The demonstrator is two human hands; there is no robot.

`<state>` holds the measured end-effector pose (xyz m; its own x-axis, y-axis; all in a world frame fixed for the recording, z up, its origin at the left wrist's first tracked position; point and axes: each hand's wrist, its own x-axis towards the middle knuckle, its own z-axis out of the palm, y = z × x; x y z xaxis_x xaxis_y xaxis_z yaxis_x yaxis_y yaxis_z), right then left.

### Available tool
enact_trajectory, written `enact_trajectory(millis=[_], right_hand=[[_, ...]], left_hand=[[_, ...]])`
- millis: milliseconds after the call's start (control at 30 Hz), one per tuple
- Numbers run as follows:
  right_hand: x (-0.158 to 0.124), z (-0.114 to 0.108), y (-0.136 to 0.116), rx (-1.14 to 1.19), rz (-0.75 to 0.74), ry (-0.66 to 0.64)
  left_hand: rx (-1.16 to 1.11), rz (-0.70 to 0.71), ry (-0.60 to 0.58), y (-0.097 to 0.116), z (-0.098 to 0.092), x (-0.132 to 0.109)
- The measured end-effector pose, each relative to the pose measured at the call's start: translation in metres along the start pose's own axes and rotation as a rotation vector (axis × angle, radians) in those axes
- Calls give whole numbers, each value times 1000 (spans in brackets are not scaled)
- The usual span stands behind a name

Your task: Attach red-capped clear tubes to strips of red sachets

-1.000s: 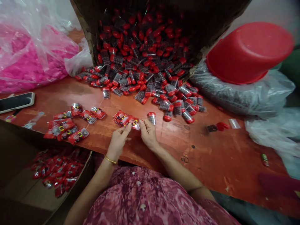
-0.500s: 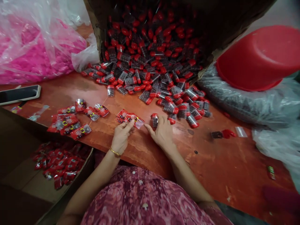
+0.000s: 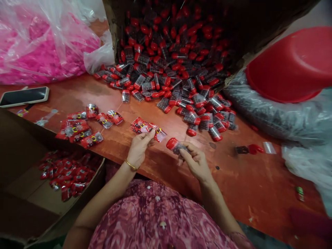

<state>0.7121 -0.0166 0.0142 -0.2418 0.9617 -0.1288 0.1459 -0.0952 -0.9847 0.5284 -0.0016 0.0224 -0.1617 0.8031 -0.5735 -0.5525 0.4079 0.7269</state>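
The red-capped vial [image 3: 174, 145] lies in my right hand [image 3: 196, 161], pinched between thumb and fingertips. Its cap points left, clear of my fingers, and it is lifted just off the bench [image 3: 259, 180] close to the near edge. Just to its left is the red-printed sachet [image 3: 159, 135], which my left hand [image 3: 138, 149] holds closed between thumb and forefinger. I cannot tell whether vial and sachet touch. More flat sachets [image 3: 140, 125] lie on the bench just behind my left fingertips. Farther left, along the near edge, sits a cluster of filled sachets [image 3: 80, 128], and below that edge is an open carton [image 3: 15, 193] with more of them. Toward the far edge a heap of vials [image 3: 181, 86] spills from a tipped cardboard box [image 3: 114, 20]. A phone [image 3: 24, 96] lies at the left end.
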Motion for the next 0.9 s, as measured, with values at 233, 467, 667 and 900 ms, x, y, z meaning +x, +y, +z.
enact_trajectory(millis=[233,467,667,900], right_hand=[[0,6,-7,53,76,-41],[3,10,-4,96,132,-12],[4,13,2,128,135,-23],[8,38,12,233,50,107]], left_hand=[[161,142,-67,-9,-2,0],[279,231,-119,-5,-3,-4],[201,206,-158,-12,1,-2],[-20,136,-115,-27,9,2]])
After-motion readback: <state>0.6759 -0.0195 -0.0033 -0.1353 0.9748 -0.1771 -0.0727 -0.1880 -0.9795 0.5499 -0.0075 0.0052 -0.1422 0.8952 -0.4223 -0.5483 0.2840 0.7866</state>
